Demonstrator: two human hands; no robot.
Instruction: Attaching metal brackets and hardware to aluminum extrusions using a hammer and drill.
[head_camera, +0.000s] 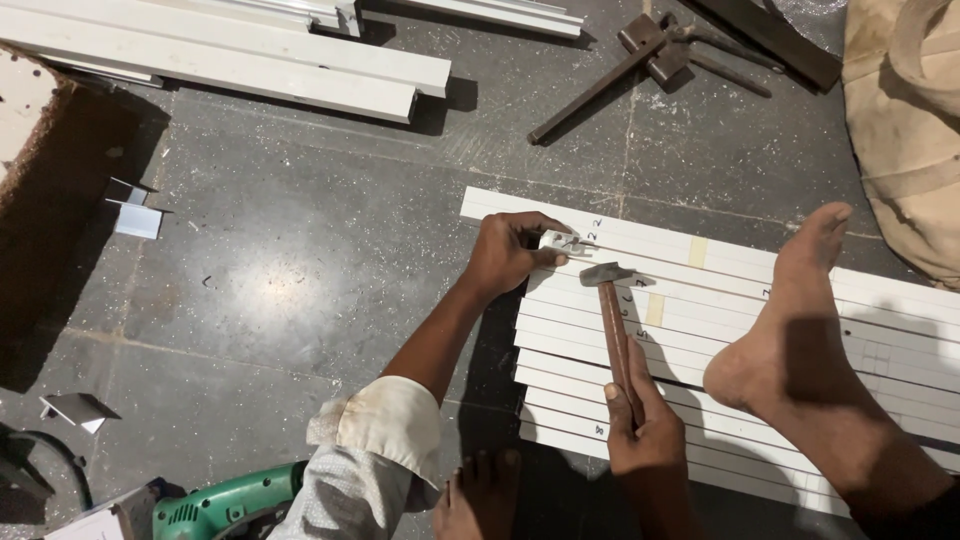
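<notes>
A small white bracket (562, 240) sits on the top edge of a row of white strips (720, 330) laid side by side on the dark floor (300, 280). The left hand (508, 252) pinches the bracket between thumb and fingertips, pressing it against the uppermost strip. Just beside it, the head of a hammer (612, 320) hovers over the strips, its wooden handle running down into the right hand (645, 425), which is closed in a fist around it. A bare foot (785, 320) rests on the strips to the right. Farther out, long white profiles (250, 60) lie at the top, a green power tool (225, 505) at the bottom left, and a metal square (640, 60) at the top.
</notes>
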